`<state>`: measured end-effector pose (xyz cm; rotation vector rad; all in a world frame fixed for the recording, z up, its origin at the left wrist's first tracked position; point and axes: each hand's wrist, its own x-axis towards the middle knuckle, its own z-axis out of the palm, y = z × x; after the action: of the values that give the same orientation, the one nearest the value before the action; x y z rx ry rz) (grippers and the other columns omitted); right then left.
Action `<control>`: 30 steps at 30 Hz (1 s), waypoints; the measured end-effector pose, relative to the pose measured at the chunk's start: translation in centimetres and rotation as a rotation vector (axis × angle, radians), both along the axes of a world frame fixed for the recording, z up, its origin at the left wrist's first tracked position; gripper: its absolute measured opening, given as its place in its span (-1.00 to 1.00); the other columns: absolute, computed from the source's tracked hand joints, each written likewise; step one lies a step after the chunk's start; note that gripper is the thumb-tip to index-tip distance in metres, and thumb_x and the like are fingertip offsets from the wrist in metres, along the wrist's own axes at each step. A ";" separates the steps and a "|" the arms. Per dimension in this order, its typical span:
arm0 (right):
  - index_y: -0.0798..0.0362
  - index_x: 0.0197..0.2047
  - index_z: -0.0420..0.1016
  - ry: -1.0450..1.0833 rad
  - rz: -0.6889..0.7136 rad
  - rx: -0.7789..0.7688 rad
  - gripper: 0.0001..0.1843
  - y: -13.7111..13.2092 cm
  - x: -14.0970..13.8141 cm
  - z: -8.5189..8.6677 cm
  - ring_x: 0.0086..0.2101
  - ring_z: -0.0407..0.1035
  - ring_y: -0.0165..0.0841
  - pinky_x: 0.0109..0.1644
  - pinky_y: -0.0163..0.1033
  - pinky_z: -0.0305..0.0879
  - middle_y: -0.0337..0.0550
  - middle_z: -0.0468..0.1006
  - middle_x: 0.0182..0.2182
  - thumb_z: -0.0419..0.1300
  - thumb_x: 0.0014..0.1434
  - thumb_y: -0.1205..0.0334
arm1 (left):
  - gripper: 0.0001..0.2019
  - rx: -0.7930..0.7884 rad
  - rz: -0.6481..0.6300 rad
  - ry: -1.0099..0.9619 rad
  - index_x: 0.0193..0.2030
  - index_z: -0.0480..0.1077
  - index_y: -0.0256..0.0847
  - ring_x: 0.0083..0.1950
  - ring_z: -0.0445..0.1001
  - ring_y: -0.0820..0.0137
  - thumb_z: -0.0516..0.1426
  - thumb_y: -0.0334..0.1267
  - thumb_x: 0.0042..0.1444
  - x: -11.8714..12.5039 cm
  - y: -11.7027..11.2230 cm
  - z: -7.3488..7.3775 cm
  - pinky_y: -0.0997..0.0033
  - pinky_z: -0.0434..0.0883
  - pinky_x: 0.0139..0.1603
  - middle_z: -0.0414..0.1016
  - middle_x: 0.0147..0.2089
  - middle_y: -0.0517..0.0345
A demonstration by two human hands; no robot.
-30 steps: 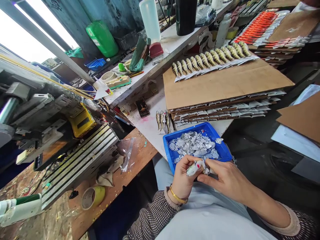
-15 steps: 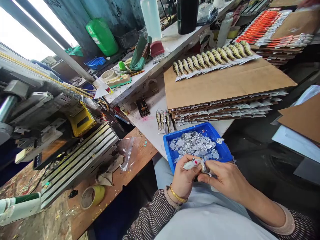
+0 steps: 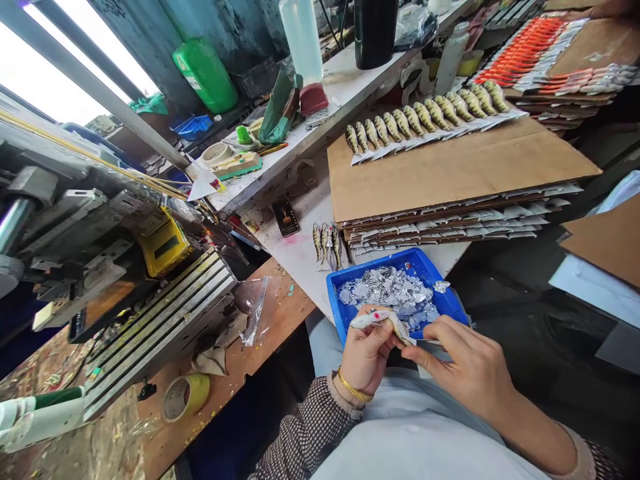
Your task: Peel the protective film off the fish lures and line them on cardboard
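Observation:
My left hand [image 3: 367, 353] grips a small white fish-shaped lure [image 3: 373, 319] over my lap, just below a blue tray [image 3: 336, 301] filled with silver foil scraps [image 3: 389, 295]. My right hand [image 3: 465, 363] meets it from the right, its thumb and fingers pinched on a thin foil strip [image 3: 425, 342] at the lure's tail end. A gold bangle sits on my left wrist. Three painted lures [image 3: 327, 240] lie on the white table beyond the tray.
A cardboard stack [image 3: 450, 167] carries a row of painted fish lures [image 3: 425, 117]; orange lures [image 3: 520, 50] lie further back. A phone [image 3: 285, 215], a tape roll [image 3: 186, 395], a green jug [image 3: 205, 75], a white bottle [image 3: 301, 39] and a metal machine [image 3: 100, 253] stand to the left.
The lure has turned and its head now points further left and up. My right hand has slid to the right, drawing the foil away from the lure.

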<state>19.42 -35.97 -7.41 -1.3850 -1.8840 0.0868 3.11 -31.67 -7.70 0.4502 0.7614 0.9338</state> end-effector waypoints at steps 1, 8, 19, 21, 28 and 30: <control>0.08 -0.21 0.38 0.025 0.002 0.035 -0.69 0.0 0.0 0.3 -0.35 0.42 -0.35 -0.23 -0.28 0.29 -0.19 0.48 -0.38 0.22 0.40 0.00 | -0.68 0.008 0.001 -0.003 -0.24 0.44 -0.23 -0.44 0.43 0.50 0.42 -0.15 0.00 0.0 0.1 0.0 0.49 0.37 -0.36 0.48 -0.38 0.19; 0.08 -0.09 0.38 0.138 0.120 0.039 -0.83 0.6 -1.0 0.8 -0.18 0.43 -0.30 -0.03 -0.20 0.38 -0.09 0.51 -0.22 0.14 0.35 0.53 | -0.75 0.034 0.065 0.020 -0.27 0.47 -0.23 -0.35 0.44 0.52 0.41 -0.23 0.02 0.7 0.2 0.5 0.51 0.42 -0.28 0.49 -0.34 0.20; -0.01 -0.19 0.42 0.369 0.074 0.045 -0.79 1.0 -0.9 -0.1 -0.31 0.48 -0.36 -0.19 -0.27 0.47 -0.19 0.54 -0.32 0.17 0.30 0.53 | -0.64 -0.100 0.088 -0.001 -0.24 0.51 -0.28 -0.42 0.49 0.51 0.48 -0.18 -0.10 1.7 0.9 -0.1 0.48 0.47 -0.31 0.54 -0.34 0.17; -0.03 -0.22 0.42 0.472 0.010 -0.047 -0.84 0.7 -0.6 -0.1 -0.33 0.49 -0.37 -0.24 -0.30 0.47 -0.20 0.55 -0.31 0.22 0.31 0.45 | -0.63 -0.129 0.066 -0.033 -0.24 0.51 -0.28 -0.40 0.48 0.51 0.49 -0.18 -0.12 1.9 1.3 0.0 0.48 0.47 -0.30 0.53 -0.34 0.17; -0.01 -0.30 0.52 0.668 -0.408 -0.264 -0.73 1.1 4.5 -2.6 -0.39 0.53 -0.32 -0.29 -0.30 0.49 -0.19 0.63 -0.34 0.37 0.20 -0.03 | -0.64 -0.101 0.181 0.018 -0.24 0.54 -0.24 -0.38 0.45 0.54 0.50 -0.20 -0.15 1.2 3.7 0.8 0.56 0.45 -0.34 0.51 -0.36 0.22; -0.01 -0.27 0.57 0.578 -0.426 -0.358 -0.67 1.8 6.3 -3.4 -0.43 0.54 -0.32 -0.36 -0.32 0.48 -0.19 0.66 -0.34 0.34 0.19 -0.12 | -0.64 -0.078 0.140 0.088 -0.24 0.56 -0.27 -0.41 0.43 0.55 0.49 -0.16 -0.14 0.9 4.5 0.9 0.56 0.45 -0.38 0.50 -0.38 0.21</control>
<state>25.73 -34.20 -10.84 -1.7413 -1.1069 0.5684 4.01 -27.18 -6.77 0.3750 0.9150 1.0164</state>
